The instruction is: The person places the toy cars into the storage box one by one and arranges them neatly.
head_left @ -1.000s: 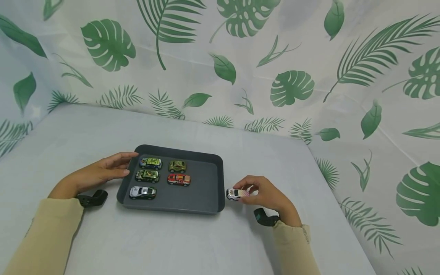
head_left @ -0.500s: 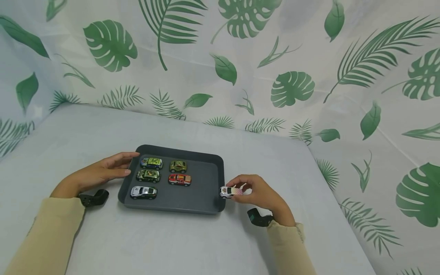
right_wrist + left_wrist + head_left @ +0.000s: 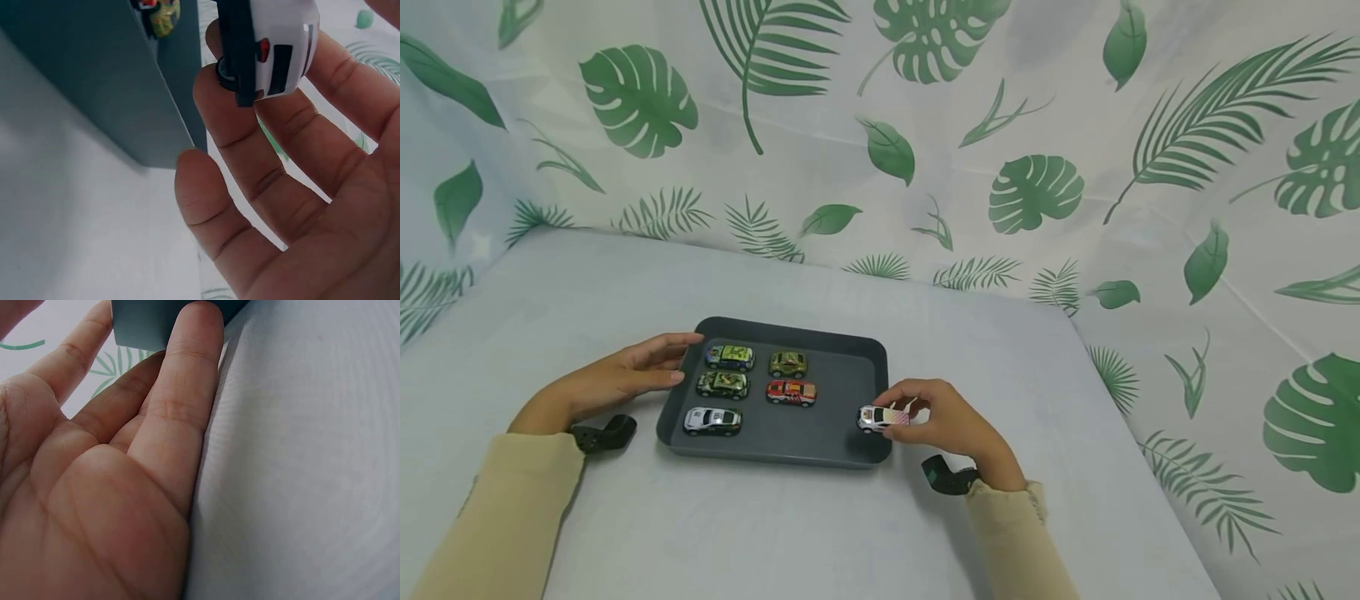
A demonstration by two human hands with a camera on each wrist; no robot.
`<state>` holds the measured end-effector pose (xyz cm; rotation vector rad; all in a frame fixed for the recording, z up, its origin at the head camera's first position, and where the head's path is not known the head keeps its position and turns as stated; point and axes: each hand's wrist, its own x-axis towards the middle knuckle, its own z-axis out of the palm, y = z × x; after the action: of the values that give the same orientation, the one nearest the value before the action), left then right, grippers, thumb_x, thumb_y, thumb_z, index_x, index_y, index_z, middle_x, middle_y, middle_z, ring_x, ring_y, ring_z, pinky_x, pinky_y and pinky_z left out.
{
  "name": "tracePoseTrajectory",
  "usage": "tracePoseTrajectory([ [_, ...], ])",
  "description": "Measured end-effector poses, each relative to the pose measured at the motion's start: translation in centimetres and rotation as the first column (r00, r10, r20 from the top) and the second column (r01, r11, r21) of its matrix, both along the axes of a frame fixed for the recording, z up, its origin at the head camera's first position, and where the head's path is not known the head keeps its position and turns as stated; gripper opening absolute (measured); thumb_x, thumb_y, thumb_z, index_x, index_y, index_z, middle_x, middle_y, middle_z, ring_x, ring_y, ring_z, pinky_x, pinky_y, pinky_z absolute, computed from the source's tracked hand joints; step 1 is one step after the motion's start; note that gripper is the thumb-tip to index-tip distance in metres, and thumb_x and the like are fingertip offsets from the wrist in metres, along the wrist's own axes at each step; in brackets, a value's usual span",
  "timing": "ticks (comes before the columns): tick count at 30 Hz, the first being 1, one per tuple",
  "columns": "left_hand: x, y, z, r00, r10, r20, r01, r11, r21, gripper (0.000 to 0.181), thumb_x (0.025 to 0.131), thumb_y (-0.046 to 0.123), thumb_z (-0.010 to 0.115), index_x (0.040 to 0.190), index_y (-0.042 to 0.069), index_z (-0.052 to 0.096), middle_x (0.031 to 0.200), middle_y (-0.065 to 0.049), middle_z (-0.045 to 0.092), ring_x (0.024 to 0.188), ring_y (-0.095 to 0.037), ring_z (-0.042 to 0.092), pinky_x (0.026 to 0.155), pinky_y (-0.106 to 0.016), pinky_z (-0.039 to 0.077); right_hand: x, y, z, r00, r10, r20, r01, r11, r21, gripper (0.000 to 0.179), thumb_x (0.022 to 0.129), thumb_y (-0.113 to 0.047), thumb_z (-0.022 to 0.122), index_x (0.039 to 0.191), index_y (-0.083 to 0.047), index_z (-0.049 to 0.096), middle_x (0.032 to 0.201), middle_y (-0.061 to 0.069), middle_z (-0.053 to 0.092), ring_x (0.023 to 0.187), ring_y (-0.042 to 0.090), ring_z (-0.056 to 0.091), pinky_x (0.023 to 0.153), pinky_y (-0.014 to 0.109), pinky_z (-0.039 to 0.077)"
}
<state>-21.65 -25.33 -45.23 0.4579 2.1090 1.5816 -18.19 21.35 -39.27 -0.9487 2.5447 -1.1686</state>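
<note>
My right hand pinches a white toy car with a pink-patterned rear over the right side of the grey tray. In the right wrist view the white car's rear end hangs between the fingers, near the tray's wall. My left hand rests on the table at the tray's left side. Its fairly straight fingers touch the tray wall in the left wrist view. Inside the tray stand a yellow-green car, a green camouflage car, a silver car, an olive car and a red-orange car.
A white cloth covers the table. Behind it hangs a pale backdrop printed with green leaves. The tray has a raised rim on all sides.
My right hand has moved left with the white car, from beside the tray, across its right rim, to above the tray's inside. The left hand stays in place.
</note>
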Motion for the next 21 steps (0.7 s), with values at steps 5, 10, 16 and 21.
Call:
tracePoseTrajectory([
  [5,-0.1,0.1,-0.1,1.000,0.003,0.003,-0.003,1.000,0.001,0.071,0.110,0.023,0.063,0.169,0.005,0.028,0.173,-0.032,0.025,0.158,-0.057,0.022,0.121,-0.074,0.027,0.0,-0.7,-0.2,1.000,0.002,-0.009,-0.003,1.000,-0.016,0.029,0.088,0.001,0.086,0.116,-0.002,0.080,0.102,0.001,0.075,0.091,0.013,0.063,0.080,0.031,0.056],
  [10,-0.1,0.1,-0.1,1.000,0.001,0.002,-0.001,1.000,0.001,0.071,0.110,0.023,0.062,0.169,0.004,0.027,0.172,-0.032,0.025,0.157,-0.058,0.022,0.121,-0.075,0.027,0.0,-1.6,-0.2,1.000,0.006,-0.014,-0.006,0.999,-0.032,0.029,0.088,0.001,0.086,0.116,-0.001,0.080,0.101,0.000,0.075,0.090,0.013,0.062,0.080,0.032,0.055],
  [16,0.0,0.1,-0.1,1.000,0.003,-0.001,-0.003,1.000,-0.005,0.071,0.110,0.023,0.062,0.169,0.004,0.028,0.172,-0.032,0.026,0.157,-0.057,0.023,0.121,-0.073,0.028,0.1,-2.6,-0.4,1.000,0.013,-0.004,-0.013,0.999,-0.045,0.030,0.088,0.001,0.086,0.117,0.000,0.080,0.101,0.002,0.075,0.087,0.012,0.063,0.079,0.030,0.056],
  [21,0.0,-0.1,-0.2,1.000,-0.001,-0.009,0.001,1.000,-0.008,0.071,0.111,0.023,0.062,0.170,0.004,0.028,0.173,-0.031,0.025,0.157,-0.057,0.024,0.121,-0.073,0.029,0.2,-3.5,-0.8,1.000,0.012,0.005,-0.012,0.999,-0.052,0.030,0.088,0.001,0.086,0.117,0.000,0.080,0.100,0.003,0.074,0.085,0.015,0.063,0.075,0.028,0.055],
])
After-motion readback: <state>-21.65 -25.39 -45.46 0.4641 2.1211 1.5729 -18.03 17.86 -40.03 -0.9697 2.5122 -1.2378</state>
